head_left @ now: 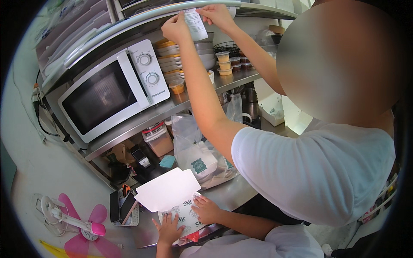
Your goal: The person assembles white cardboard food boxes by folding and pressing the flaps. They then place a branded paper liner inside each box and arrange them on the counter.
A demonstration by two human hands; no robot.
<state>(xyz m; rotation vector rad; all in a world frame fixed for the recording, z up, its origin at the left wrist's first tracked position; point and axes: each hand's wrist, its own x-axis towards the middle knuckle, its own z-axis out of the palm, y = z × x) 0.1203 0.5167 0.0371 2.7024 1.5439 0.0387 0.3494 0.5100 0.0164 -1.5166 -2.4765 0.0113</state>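
Note:
My left hand (pixel 169 230) lies with fingers spread on a white sheet printed with a green pattern (pixel 183 215). On the sheet's right side rests my right hand (pixel 207 210), its fingers stretched out over the edge. Just beyond them is a plain white flat piece with rounded corners (pixel 167 189), like paper or card; whether it joins the printed sheet I cannot tell. Both pieces lie on a steel counter (pixel 234 191). A bit of red (pixel 193 236) shows below the sheet.
At my right a co-worker (pixel 309 163) reaches overhead, holding a printed slip (pixel 195 23) in both hands. A white microwave (pixel 114 90) stands on the shelf beside stacked bowls and sauce cups (pixel 223 64). A clear bag (pixel 202 159) holds white boxes. A pink fan (pixel 90 230) is at left.

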